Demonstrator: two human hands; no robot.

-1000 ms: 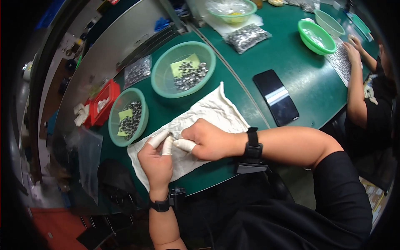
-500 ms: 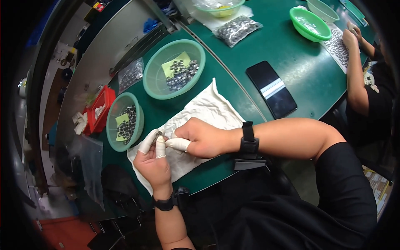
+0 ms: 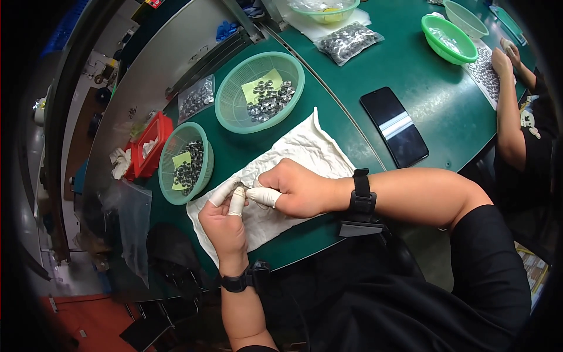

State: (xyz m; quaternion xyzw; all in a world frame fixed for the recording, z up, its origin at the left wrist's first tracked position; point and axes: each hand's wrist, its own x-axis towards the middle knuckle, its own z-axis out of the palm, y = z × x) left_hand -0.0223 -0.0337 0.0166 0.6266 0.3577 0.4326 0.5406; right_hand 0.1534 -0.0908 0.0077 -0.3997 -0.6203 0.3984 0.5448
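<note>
My left hand (image 3: 226,226), with white finger cots on thumb and forefinger, pinches a small round metal part (image 3: 240,186) over a white cloth (image 3: 293,154). Closed beside it, my right hand (image 3: 296,190) presses its cot-covered thumb toward the same part; its other fingertips are mostly hidden. Just beyond my left hand stands a small green basket (image 3: 207,179) holding many dark metal parts (image 3: 190,171) and a yellow paper slip. A larger green basket (image 3: 226,108) behind it holds shinier metal parts (image 3: 272,102) and another yellow slip (image 3: 258,88).
A black phone (image 3: 394,126) lies right of the cloth. Bags of metal parts (image 3: 349,43) rest farther back, near a bright green bowl (image 3: 448,38). A red box (image 3: 153,144) stands at the left. At the far right, a co-worker's hands (image 3: 504,58) are over a sheet of small parts.
The whole view has shifted, so the table and things appear farther right. Both hands stay together over the cloth around the small part, with only slight finger movement.
</note>
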